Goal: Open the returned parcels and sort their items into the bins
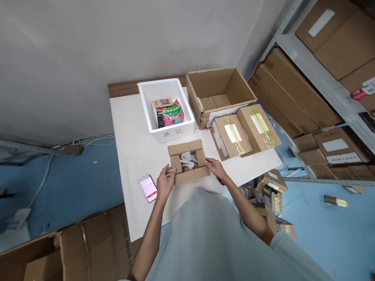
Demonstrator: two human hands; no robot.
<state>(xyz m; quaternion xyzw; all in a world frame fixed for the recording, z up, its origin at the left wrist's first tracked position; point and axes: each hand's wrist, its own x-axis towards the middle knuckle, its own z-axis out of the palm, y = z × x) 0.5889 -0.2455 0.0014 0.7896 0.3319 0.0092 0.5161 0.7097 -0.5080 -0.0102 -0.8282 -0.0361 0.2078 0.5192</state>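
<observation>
A small cardboard box point(192, 178) sits on the white table in front of me, its flaps folded outward. Crumpled white paper point(188, 160) shows inside it; whatever lies under the paper is hidden. At the box's left side, my left hand point(165, 182) pinches the flap edge, thumb on top and fingers curled. My right hand point(216, 170) holds the right flap between thumb and fingers. Just under the right wrist, a dark and red object point(220, 182) is mostly covered. Left of my left hand lies a phone point(151, 189) with a lit screen.
Behind stands a white foam box point(173, 135) holding colourful packets point(173, 114). Beside it are a large open carton point(228, 105) and two taped boxes point(233, 136). Shelves point(310, 58) with cartons rise at right; more boxes point(271, 191) lie on the floor.
</observation>
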